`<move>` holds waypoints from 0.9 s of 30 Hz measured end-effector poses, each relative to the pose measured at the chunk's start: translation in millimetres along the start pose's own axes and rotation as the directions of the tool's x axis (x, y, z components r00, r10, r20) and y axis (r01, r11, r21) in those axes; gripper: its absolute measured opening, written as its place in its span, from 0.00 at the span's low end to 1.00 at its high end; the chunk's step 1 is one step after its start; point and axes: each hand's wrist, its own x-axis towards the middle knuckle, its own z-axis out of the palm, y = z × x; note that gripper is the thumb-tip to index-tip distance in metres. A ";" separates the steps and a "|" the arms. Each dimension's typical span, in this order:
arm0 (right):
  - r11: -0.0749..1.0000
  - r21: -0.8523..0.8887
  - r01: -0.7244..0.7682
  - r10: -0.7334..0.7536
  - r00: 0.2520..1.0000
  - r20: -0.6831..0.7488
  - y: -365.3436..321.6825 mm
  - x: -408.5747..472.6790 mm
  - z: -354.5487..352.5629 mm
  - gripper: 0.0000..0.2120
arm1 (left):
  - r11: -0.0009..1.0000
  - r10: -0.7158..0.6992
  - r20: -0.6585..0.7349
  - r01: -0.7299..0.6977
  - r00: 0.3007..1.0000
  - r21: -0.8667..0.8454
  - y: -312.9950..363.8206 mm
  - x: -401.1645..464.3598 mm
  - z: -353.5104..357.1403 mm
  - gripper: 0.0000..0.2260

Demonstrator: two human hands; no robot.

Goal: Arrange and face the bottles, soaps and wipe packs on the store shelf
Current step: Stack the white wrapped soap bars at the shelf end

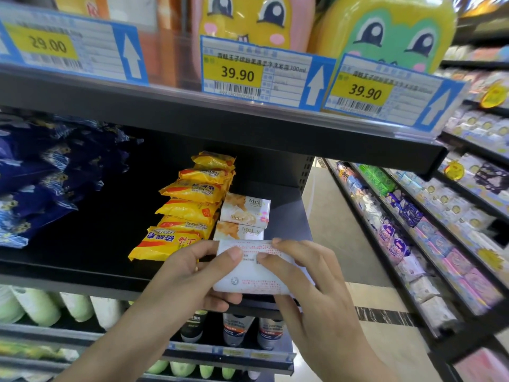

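Note:
A white soap pack (249, 277) with red print on its back side is held in front of the black shelf (82, 260). My left hand (192, 274) grips its left end, thumb on top. My right hand (308, 274) grips its right end, thumb on the printed face. Just behind it two white "MeLy" soap packs (245, 209) lie in a row. To their left runs a row of several yellow sulfur soap packs (190, 208); the front one lies upside down. Dark blue wipe packs (52, 172) fill the shelf's left side.
Price tags (256, 73) hang on the shelf edge above, with yellow cartoon bottles (385, 31) behind them. Tubes and bottles (237, 329) stand on the shelf below. An aisle floor (341, 232) opens to the right, lined by shelves of packaged goods (429, 230).

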 end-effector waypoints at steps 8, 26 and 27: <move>0.930 0.271 -0.249 0.209 0.963 0.169 -0.2 4.1 -4.4 0.17 | 0.998 0.056 -0.057 -0.054 0.997 0.021 -4.1 1.5 -1.9 0.15; 0.364 0.679 -0.637 0.433 0.761 0.483 1.6 13.7 -12.4 0.17 | 0.946 0.227 0.089 -0.241 0.970 0.216 -3.1 -4.5 -4.3 0.15; 0.328 0.696 -0.639 0.439 0.755 0.486 1.9 13.5 -12.2 0.19 | 0.951 0.216 0.078 -0.227 0.973 0.207 -2.1 -4.2 -2.9 0.14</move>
